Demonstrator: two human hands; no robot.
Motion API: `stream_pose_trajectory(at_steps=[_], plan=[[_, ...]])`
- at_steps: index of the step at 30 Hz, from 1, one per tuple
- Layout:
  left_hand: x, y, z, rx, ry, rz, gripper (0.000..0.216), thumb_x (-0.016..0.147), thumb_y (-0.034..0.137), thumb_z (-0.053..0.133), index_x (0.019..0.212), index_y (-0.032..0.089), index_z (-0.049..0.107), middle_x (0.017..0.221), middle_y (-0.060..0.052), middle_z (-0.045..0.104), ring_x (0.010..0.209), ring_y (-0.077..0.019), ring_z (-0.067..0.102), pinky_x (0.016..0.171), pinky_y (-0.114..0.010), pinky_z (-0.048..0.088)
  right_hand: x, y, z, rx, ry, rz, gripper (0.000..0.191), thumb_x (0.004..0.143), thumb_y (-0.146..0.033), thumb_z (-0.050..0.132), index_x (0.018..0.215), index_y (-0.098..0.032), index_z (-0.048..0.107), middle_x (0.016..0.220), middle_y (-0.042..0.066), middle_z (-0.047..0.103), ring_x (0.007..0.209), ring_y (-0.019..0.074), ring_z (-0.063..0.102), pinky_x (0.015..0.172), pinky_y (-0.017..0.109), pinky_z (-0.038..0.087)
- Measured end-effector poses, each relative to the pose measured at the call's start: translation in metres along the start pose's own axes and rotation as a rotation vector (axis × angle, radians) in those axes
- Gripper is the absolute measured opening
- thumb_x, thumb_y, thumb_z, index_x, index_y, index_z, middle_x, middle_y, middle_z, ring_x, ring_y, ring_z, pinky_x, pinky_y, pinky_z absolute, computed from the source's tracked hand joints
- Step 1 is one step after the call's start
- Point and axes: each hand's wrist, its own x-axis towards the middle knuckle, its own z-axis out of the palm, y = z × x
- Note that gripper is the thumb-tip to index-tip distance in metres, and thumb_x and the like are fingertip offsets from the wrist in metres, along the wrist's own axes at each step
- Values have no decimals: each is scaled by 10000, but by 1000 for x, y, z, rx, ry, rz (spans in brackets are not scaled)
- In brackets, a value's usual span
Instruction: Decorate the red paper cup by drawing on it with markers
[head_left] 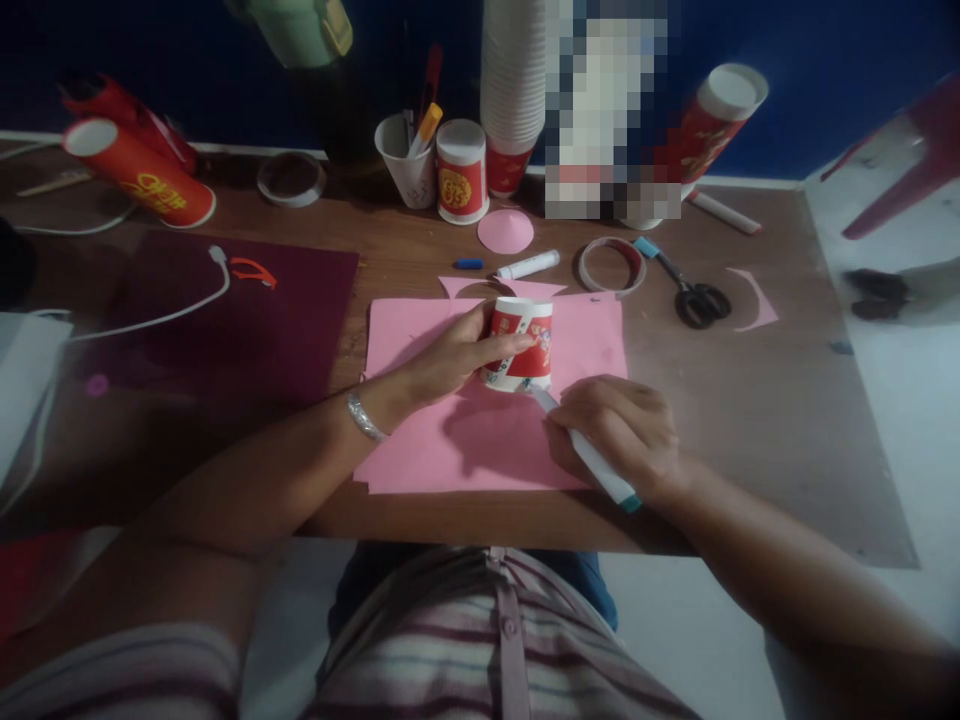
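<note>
Cup (528,362) over paper (420,455) near table edge (495,522) | marker (600,467) at rim | scissors (681,285) well apart

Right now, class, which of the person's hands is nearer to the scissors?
Right. The right hand, gripping a marker, is below the scissors and slightly left in the picture. The left hand, holding the paper cup, is farther off to their left.

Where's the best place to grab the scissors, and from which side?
Probably by the black handles, from the near right. The scissors lie flat, loops toward the near right, blue-covered end pointing far left, close by the tape roll. The right hand is nearer, but it holds the marker, so that would likely need putting down first.
</note>
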Motion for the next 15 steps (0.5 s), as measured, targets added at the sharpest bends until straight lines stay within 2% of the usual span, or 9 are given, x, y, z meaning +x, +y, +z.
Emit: stream_pose_trajectory(at_steps=[15], plan=[[-1, 2, 1, -2, -14, 18, 392, 916, 444, 875, 1143, 180, 693, 1075, -62, 766, 893, -165, 710, 789, -292, 562, -2, 2, 2, -10, 11, 15, 193, 972, -57, 675, 1026, -230, 607, 786, -18, 671, 698, 158, 674, 635, 291, 597]])
